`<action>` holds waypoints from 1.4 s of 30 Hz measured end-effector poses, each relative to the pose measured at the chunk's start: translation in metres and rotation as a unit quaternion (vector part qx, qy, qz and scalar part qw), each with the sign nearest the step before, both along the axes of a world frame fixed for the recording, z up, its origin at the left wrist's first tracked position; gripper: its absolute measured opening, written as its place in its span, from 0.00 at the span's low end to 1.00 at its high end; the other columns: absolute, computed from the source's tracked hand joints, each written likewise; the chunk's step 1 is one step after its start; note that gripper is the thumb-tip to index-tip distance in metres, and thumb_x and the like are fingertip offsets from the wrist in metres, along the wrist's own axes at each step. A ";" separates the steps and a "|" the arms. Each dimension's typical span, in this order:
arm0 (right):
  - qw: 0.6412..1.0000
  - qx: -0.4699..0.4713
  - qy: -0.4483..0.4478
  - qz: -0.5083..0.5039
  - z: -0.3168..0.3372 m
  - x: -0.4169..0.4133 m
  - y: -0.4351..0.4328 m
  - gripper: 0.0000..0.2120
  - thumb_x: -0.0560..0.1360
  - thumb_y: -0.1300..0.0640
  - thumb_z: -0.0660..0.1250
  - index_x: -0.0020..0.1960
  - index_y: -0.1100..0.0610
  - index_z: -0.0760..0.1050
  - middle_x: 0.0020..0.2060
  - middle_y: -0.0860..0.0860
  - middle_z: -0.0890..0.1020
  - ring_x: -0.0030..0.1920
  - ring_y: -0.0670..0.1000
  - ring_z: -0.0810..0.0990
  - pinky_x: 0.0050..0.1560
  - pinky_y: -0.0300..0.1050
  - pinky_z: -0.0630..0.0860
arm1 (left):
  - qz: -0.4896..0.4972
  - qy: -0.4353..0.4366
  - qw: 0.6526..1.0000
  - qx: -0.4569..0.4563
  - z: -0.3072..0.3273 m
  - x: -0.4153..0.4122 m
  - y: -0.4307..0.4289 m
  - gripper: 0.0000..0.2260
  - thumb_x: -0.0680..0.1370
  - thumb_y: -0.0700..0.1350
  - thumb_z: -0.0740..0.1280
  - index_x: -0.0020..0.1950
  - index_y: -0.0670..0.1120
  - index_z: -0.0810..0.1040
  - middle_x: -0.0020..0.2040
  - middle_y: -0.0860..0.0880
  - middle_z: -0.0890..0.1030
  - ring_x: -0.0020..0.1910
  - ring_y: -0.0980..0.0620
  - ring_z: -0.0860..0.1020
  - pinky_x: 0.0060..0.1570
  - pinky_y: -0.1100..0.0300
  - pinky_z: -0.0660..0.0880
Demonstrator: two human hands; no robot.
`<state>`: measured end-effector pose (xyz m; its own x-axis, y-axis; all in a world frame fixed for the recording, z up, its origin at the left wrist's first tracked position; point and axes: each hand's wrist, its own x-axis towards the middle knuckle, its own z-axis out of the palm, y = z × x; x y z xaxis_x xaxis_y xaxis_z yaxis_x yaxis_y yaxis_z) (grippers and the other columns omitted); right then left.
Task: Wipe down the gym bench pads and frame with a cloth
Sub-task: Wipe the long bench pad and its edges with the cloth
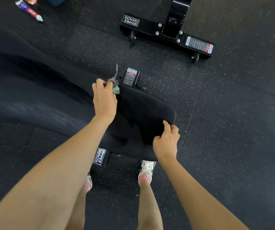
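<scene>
1. At the far left corner of the black, rounded-rectangle padded seat pad (pixel 143 113), my left hand (pixel 104 100) is pinching a bunched grey-and-green mesh cloth (pixel 115 87) between thumb and curled fingers. The cloth is touching the pad's corner.
2. My right hand (pixel 165 143) is sitting at the pad's near right edge with loosely curled fingers. I cannot tell whether it is gripping the rim or only resting there.
3. I am judging this as the start of a wiping stroke on the seat pad. Its top looks like the work in hand, and the frame is waiting its turn.
4. Next, I am expecting to flatten the cloth under my palm and draw it back along the pad towards me. The other hand would be steadying the near edge.
5. The pad's long axis is running away from me, from the near edge above my white-and-pink shoes (pixel 146 171) to the far end by the red-and-white warning label (pixel 131 76).
6. The cloth is lying as a wad with no clear axis. One thin strand is sticking out beyond the pad's far corner, pointing away from me.
7. Left of the seat pad, the long black back pad (pixel 34 90) is stretching away; under its near edge, the black steel frame foot (pixel 100 156) is showing.
</scene>
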<state>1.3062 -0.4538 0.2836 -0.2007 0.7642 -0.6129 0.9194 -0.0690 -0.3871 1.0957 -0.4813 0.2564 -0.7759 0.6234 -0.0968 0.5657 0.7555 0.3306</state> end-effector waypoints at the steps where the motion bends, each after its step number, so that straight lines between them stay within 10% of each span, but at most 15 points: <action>1: 1.000 0.004 0.001 0.014 -0.001 0.005 0.003 0.29 0.77 0.66 0.57 0.77 0.55 0.56 0.72 0.53 0.58 0.69 0.53 0.59 0.50 0.42 0.67 | 0.033 -0.006 0.999 0.005 0.000 0.012 0.010 0.13 0.76 0.33 0.64 0.61 0.38 0.75 0.58 0.42 0.70 0.55 0.44 0.68 0.43 0.59 0.69; 9: 0.999 -0.016 0.029 0.031 -0.003 0.040 0.034 0.27 0.77 0.68 0.54 0.75 0.57 0.60 0.68 0.51 0.66 0.59 0.52 0.73 0.52 0.48 0.74 | -0.101 -0.081 0.991 0.026 -0.002 0.113 0.064 0.14 0.76 0.34 0.65 0.61 0.42 0.75 0.61 0.44 0.70 0.57 0.44 0.68 0.46 0.57 0.74; 18: 0.995 -0.012 0.012 0.100 -0.003 0.037 0.015 0.32 0.76 0.68 0.56 0.78 0.55 0.54 0.75 0.52 0.57 0.72 0.54 0.60 0.54 0.46 0.71 | -0.322 -0.107 0.940 0.040 -0.006 0.117 0.017 0.16 0.72 0.31 0.66 0.59 0.40 0.78 0.56 0.42 0.73 0.52 0.42 0.69 0.31 0.56 0.67; 24: 0.990 0.018 -0.025 0.134 -0.002 0.023 -0.005 0.32 0.76 0.67 0.58 0.78 0.55 0.54 0.78 0.53 0.47 0.73 0.56 0.54 0.64 0.51 0.71 | -0.090 -0.031 0.993 0.065 -0.012 0.028 -0.063 0.14 0.68 0.29 0.65 0.51 0.36 0.80 0.51 0.37 0.75 0.47 0.37 0.71 0.45 0.44 0.74; 29: 0.991 0.005 -0.026 0.134 -0.002 0.020 -0.020 0.32 0.76 0.68 0.57 0.78 0.56 0.54 0.78 0.51 0.48 0.73 0.55 0.54 0.64 0.52 0.71 | 0.146 -0.029 0.988 0.045 -0.006 0.032 -0.073 0.16 0.75 0.32 0.64 0.61 0.39 0.78 0.58 0.41 0.73 0.54 0.41 0.69 0.50 0.61 0.65; 34: 0.993 0.010 -0.035 0.111 0.001 0.027 -0.029 0.32 0.76 0.70 0.55 0.77 0.58 0.54 0.78 0.53 0.50 0.73 0.57 0.56 0.68 0.52 0.66 | -0.085 -0.078 0.990 0.080 -0.007 0.121 -0.059 0.15 0.67 0.30 0.67 0.52 0.41 0.79 0.50 0.42 0.75 0.45 0.41 0.71 0.37 0.50 0.74; 38: 0.995 0.014 -0.034 0.097 0.002 0.034 -0.033 0.29 0.75 0.71 0.55 0.75 0.60 0.61 0.77 0.53 0.57 0.71 0.56 0.59 0.65 0.52 0.67 | -0.191 -0.113 0.973 0.067 -0.011 0.171 -0.072 0.21 0.64 0.30 0.73 0.55 0.42 0.80 0.48 0.45 0.77 0.43 0.46 0.69 0.21 0.61 0.70; 42: 0.995 -0.005 -0.032 0.099 0.004 0.037 -0.038 0.29 0.75 0.72 0.54 0.75 0.60 0.61 0.77 0.52 0.55 0.74 0.56 0.57 0.68 0.51 0.65 | -0.203 -0.091 0.973 0.055 -0.008 0.125 -0.090 0.21 0.65 0.28 0.70 0.56 0.42 0.79 0.49 0.43 0.76 0.47 0.46 0.66 0.25 0.57 0.72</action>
<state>1.3432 -0.4922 0.2880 -0.3070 0.7078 -0.6363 0.9383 0.1133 -0.3268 1.2211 -0.5717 0.2479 -0.4397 0.8895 -0.1244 0.7353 0.4361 0.5188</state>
